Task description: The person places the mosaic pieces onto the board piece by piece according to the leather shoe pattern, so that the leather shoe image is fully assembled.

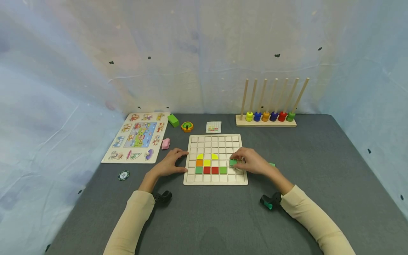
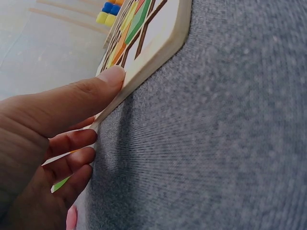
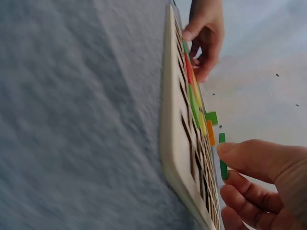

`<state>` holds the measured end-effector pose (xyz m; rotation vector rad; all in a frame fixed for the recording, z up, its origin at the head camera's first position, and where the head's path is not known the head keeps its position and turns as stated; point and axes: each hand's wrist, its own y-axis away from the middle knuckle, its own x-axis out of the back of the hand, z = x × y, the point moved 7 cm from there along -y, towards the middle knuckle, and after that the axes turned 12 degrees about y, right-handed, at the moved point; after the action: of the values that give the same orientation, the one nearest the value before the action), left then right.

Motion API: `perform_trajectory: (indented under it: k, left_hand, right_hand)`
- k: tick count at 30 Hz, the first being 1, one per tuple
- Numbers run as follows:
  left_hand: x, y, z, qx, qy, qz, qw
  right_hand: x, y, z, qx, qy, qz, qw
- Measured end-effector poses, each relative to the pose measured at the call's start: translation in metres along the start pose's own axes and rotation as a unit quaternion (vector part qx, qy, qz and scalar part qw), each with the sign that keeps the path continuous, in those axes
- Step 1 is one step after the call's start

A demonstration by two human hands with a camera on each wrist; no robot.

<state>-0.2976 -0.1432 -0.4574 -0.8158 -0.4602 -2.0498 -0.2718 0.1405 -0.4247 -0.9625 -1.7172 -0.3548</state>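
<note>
A cream grid board (image 1: 210, 182) lies flat on the dark table, carrying several coloured tiles. One row has a teal tile (image 1: 199, 170), two red tiles (image 1: 211, 170) and a light green tile (image 1: 223, 170). Above them are an orange tile (image 1: 199, 163), a yellow square (image 1: 207, 163) and two yellow cut-corner pieces (image 1: 215, 156). My right hand (image 1: 253, 162) pinches a green tile (image 3: 223, 171) between thumb and fingers, over the board's right part. At the left edge, my left hand (image 1: 169, 164) touches the board with spread thumb (image 2: 112, 76) and fingers.
Behind the board lies a small pattern card (image 1: 213, 127). A picture puzzle (image 1: 111, 148), green block (image 1: 173, 120), tree piece (image 1: 187, 126), pink figure (image 1: 165, 143) and chip (image 1: 123, 175) lie left. A peg stand (image 1: 266, 123) with coloured beads stands back right. Something green (image 1: 272, 164) shows behind my right wrist.
</note>
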Motion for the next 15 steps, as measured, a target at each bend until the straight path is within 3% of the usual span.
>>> perform_trajectory:
  k: [15]
  left_hand:
    - [-0.001,0.001,0.002,0.001,0.004,0.0,1.0]
  right_hand:
    - [-0.014,0.008,-0.01,0.012,-0.038,-0.012,0.9991]
